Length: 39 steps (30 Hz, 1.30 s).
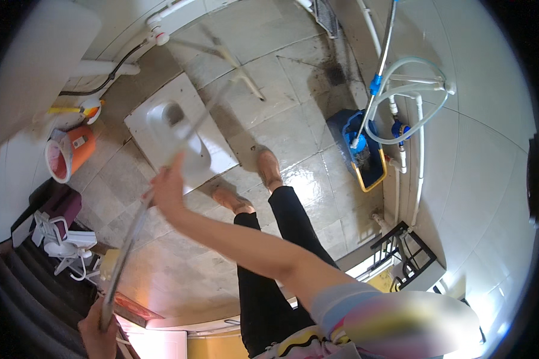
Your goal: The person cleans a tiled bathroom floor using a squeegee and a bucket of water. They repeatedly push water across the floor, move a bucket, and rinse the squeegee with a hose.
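Note:
My right hand is closed around the middle of a long pale handle, my bare right arm stretched across in front of me. Low at the left edge, my left hand grips the handle's near end. This looks like a floor squeegee; its handle slants away over the white squat toilet, blurred by motion. At the far end, a narrow cream bar lies on the wet tiled floor beyond the toilet.
A blue bucket with a mop stands by the right wall, near a looped clear hose and white pipes. To the left are an orange bin and white plastic items. My bare feet stand beside the toilet.

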{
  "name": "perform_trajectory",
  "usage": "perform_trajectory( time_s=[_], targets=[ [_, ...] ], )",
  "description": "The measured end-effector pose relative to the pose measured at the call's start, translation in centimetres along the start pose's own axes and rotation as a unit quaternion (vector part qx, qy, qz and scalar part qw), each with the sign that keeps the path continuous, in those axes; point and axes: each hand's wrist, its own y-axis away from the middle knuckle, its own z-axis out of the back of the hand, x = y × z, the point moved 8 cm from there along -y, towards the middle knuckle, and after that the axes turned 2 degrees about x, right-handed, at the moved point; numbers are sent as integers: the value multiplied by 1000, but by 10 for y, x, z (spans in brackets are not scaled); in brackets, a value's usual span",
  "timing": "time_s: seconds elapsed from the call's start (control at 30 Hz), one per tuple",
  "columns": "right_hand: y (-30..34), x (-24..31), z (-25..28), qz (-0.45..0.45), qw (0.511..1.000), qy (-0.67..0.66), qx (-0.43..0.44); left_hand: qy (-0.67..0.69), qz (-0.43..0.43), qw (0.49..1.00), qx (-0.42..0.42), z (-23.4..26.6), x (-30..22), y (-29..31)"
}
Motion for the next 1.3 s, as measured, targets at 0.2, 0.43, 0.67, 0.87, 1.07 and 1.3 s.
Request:
perform_trajectory(
  time_s=[0.2,0.43,0.67,0.87,1.07,1.3],
  targets=[
    [-30,139,201,69,962,-67,-257,-86,-217,972,4,-124,-140,-86],
    [-122,229,331,95,905,240,-339,-187,-243,951,38,-176,-251,-125],
    [-178,98,244,-17,899,392,-196,-284,-170,943,7,-76,-187,-77],
    [-90,77,123,-20,876,456,-154,-328,-111,938,4,-34,-126,-61],
    [-81,-23,39,85,788,608,-52,-329,-58,942,-21,0,-50,-13],
    [30,-74,-99,130,408,863,267,-280,70,954,-84,41,20,44]
  ],
)
